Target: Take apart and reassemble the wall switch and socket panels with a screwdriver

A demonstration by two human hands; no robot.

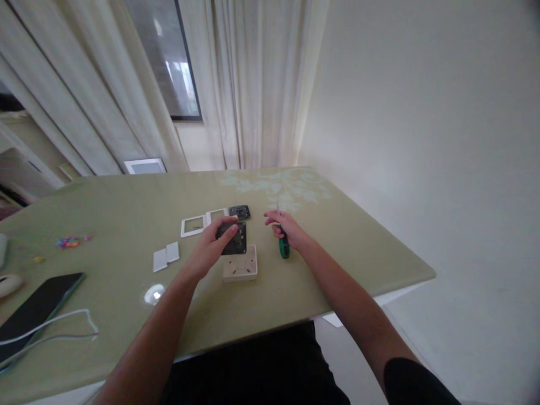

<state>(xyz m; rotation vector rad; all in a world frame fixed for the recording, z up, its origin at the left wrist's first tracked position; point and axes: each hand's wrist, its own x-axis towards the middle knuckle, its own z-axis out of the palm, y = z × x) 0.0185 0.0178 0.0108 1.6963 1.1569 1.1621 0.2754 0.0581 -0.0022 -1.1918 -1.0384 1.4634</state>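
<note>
My left hand is closed on a black wall-switch module, thumb on top, held just above the far part of a white wall-switch back box. To the right, my right hand grips a screwdriver with a green and black handle; its thin shaft points away from me past the fingers. A second black switch module lies behind the left hand. Beside it are two white switch frames, the right one partly covered by the left hand.
Two white cover plates lie left of my left hand. Farther left are a dark phone, a white cable and small colourful pieces. Light glints off the table near my left forearm. A wall stands on the right.
</note>
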